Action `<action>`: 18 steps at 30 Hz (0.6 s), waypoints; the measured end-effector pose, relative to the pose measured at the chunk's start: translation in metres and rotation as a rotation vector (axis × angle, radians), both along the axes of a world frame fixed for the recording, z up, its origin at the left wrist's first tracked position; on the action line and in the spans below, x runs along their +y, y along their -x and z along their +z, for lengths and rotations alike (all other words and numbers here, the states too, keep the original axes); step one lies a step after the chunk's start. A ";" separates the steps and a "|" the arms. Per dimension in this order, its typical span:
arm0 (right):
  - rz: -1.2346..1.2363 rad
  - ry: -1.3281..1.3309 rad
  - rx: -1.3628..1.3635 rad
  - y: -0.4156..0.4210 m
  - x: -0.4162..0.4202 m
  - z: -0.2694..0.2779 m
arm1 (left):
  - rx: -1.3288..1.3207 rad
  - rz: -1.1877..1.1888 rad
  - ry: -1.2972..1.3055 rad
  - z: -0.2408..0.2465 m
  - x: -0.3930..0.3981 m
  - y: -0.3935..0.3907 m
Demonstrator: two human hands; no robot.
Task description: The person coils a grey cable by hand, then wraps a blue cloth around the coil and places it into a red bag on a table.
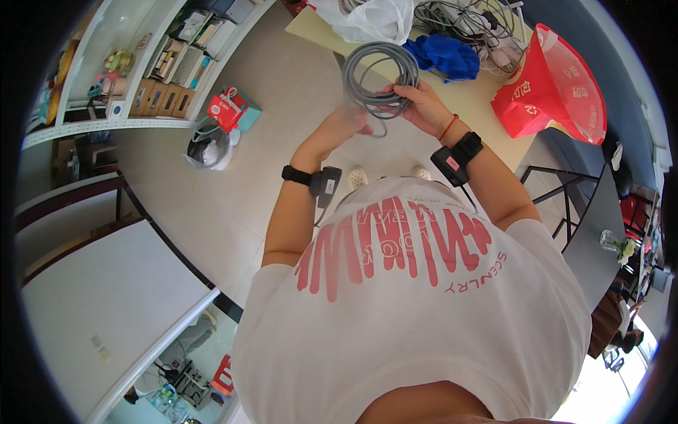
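A coil of grey cable [351, 79] hangs in front of me, over the near edge of the table. My right hand [418, 103] grips its lower right side, thumb across the loops. Below the coil, a short loose stretch of the cable curls down toward my left hand [341, 127]. That hand is motion-blurred, its fingers bent near the cable; whether they pinch it I cannot tell. Each wrist wears a black strap with a small box, and a red cord circles the right wrist.
On the pale yellow table [471, 103] lie a white plastic bag [365, 21], bunched blue cloth [445, 55], tangled cables [466, 21] and a red paper bag [551, 87]. Bags [228, 114] stand on the floor at left, near a white shelf [159, 124]. A dark table [596, 233] is at right.
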State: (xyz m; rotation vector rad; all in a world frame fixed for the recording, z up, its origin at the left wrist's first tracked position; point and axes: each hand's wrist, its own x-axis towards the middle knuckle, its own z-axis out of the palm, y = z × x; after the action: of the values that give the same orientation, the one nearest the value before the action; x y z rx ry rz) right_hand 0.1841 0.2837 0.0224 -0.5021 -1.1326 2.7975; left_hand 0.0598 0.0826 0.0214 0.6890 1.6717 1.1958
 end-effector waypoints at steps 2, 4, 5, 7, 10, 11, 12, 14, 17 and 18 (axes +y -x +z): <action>0.007 -0.073 -0.007 0.004 0.002 -0.002 | -0.222 0.045 -0.001 -0.003 -0.013 0.004; 0.059 -0.134 -0.089 0.008 0.006 -0.005 | -0.296 0.370 -0.216 -0.013 -0.039 0.023; 0.107 -0.160 -0.167 0.007 0.011 -0.006 | -0.329 0.535 -0.324 -0.016 -0.054 0.036; 0.167 -0.163 -0.293 0.004 0.020 -0.021 | -0.379 0.855 -0.484 -0.004 -0.075 0.065; 0.174 -0.039 -0.369 0.001 0.017 -0.034 | -0.206 1.057 -0.544 0.015 -0.096 0.088; 0.262 -0.333 -0.312 0.001 0.024 -0.060 | -0.166 1.085 -0.534 0.018 -0.100 0.092; 0.334 -0.629 -0.250 -0.006 0.040 -0.104 | -0.130 1.101 -0.528 0.023 -0.099 0.096; 0.383 -0.995 -0.155 -0.015 0.042 -0.155 | -0.106 0.984 -0.454 0.025 -0.093 0.097; 0.336 -1.095 -0.290 -0.011 0.027 -0.167 | -0.072 0.891 -0.433 0.032 -0.081 0.095; 0.343 -1.045 -0.478 -0.005 0.013 -0.153 | -0.061 0.882 -0.441 0.032 -0.080 0.095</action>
State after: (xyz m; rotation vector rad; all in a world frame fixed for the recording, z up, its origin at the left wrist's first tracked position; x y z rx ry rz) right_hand 0.1892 0.2971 -0.1311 -0.8868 -2.6854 1.8418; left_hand -0.0352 0.0021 0.0539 0.1241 1.7149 2.2201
